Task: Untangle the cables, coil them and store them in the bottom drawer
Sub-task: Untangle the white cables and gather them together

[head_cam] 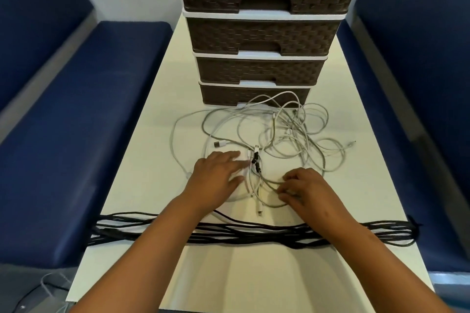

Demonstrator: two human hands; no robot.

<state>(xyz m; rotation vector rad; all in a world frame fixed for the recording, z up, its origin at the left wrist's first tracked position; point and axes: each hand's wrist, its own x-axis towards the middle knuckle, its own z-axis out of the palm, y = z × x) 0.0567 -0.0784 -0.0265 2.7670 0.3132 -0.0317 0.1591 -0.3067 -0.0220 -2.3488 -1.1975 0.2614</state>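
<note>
Two hands work at the near edge of a tangle of white cables on a pale surface, in front of a closed drawer unit.

The left hand point(217, 173) lies flat on white loops, its fingers point(230, 155) straight and slightly spread, pressing down beside a small black clip point(255, 162). The right hand point(302, 189) has its fingers point(286, 192) curled on a thin strand of the white cables point(287, 132), apparently pinching it, though blur hides the exact contact. The tangle spreads from the hands up to the bottom drawer point(254, 95), which is closed, with a loop lying against its front. A bundle of black cables point(254, 232) stretches straight across the surface point(254, 274) under both forearms.
</note>
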